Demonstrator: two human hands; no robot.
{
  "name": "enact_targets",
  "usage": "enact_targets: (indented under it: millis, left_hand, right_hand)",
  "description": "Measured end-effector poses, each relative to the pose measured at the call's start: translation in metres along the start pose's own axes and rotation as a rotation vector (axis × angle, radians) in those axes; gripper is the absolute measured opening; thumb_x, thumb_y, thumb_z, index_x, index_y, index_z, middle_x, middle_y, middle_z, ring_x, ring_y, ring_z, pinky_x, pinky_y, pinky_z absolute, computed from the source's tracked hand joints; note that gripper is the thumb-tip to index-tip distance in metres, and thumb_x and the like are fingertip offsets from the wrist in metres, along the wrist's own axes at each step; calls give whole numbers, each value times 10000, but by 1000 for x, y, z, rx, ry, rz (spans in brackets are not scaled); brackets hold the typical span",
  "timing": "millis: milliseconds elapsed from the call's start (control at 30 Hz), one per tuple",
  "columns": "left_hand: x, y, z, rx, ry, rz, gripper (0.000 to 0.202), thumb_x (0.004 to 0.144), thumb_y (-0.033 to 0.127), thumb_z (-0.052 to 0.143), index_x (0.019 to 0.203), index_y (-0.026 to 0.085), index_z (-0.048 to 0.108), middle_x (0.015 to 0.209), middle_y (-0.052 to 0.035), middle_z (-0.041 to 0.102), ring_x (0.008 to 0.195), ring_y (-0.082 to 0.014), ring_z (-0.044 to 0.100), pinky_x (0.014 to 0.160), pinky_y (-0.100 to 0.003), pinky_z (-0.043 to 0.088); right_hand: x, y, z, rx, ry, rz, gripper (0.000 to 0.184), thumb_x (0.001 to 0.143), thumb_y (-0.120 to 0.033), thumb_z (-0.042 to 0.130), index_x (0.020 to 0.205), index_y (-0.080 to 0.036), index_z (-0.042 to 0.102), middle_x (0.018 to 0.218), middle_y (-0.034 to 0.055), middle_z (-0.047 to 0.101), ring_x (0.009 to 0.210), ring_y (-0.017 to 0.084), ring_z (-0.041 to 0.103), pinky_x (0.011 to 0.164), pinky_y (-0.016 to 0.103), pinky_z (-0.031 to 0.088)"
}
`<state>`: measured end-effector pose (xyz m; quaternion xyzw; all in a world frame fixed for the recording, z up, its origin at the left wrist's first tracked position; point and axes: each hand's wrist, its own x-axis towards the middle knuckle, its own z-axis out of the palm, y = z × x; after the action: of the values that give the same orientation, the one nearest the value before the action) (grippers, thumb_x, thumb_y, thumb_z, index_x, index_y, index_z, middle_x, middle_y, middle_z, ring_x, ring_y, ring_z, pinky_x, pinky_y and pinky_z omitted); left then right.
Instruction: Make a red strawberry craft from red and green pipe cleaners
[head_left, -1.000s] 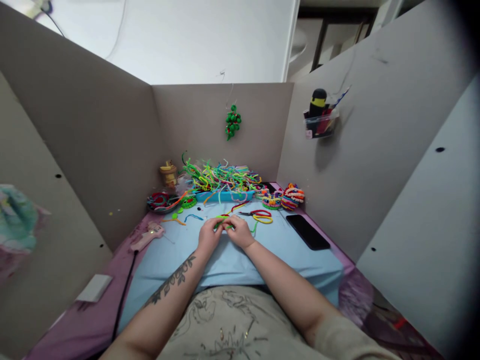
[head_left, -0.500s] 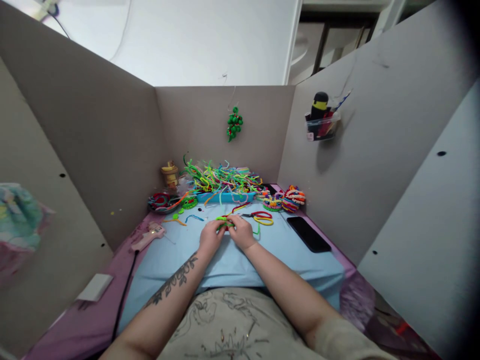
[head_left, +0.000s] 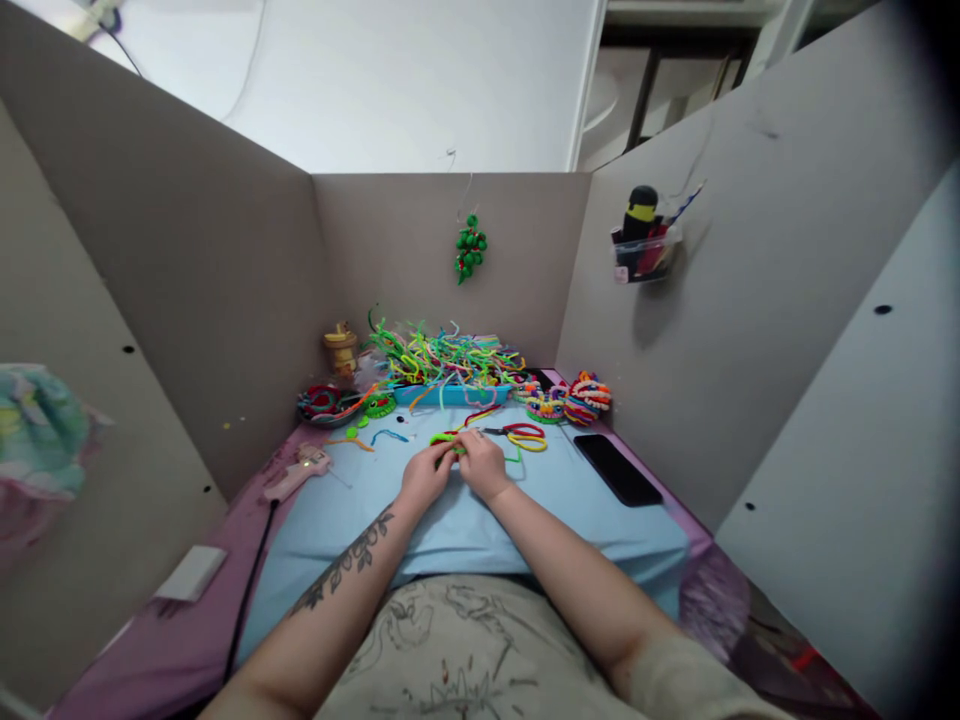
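Observation:
Close together over the middle of the blue cloth, my left hand [head_left: 425,476] and my right hand [head_left: 484,467] pinch a bright green pipe cleaner [head_left: 440,439]. Its fuzzy loop shows above the left fingertips, while the fingers hide the rest. From beside my right hand a thin green strand [head_left: 517,455] sticks out and bends on the cloth. Just beyond that hand lie scissors [head_left: 527,437] with red and yellow handles. Red and yellow pipe cleaner pieces [head_left: 481,415] rest past the fingertips.
A blue tray [head_left: 450,397] heaped with colourful pipe cleaners stands at the back. Braided rings [head_left: 586,398] and a black phone [head_left: 616,469] are on the right. On the left lie a pink glue gun [head_left: 298,474] and a dark bowl [head_left: 324,412]. Grey panels surround the table.
My fingers have shifted slightly on the green pipe cleaner, and my left hand has turned a little. A red bit beneath the fingers is now hidden. The things around have not moved.

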<state>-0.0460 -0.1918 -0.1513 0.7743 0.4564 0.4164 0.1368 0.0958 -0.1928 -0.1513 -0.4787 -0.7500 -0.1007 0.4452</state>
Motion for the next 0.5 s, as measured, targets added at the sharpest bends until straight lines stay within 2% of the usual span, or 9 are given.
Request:
enact_targets:
  millis: [133,333,500]
  left_hand:
    - [0,-2,0,-34,37,17,251,833,245,510,1012,227,684,1008,-52,708,928,-210,644,835,-332,489]
    - [0,1,-2,-45,100,-6,206,807,198,529,962,209,665,960,-53,688,903,-202,618,804,-325,480]
    - [0,4,-5,-58,138,-6,195,803,186,541,953,204,665,942,-56,686,899,-198,614,814,-320,475]
  right_hand:
    - [0,-1,0,14,-10,-17,252,709,-39,467,856,-195,599,832,67,619,790,210,552,683,284,426]
    - [0,-2,2,31,-8,-6,271,698,-25,448,851,-197,590,837,65,612,800,210,549,696,291,434]
    - [0,0,5,129,-8,13,211,774,-65,444,853,-196,589,838,64,606,822,207,561,733,300,448]
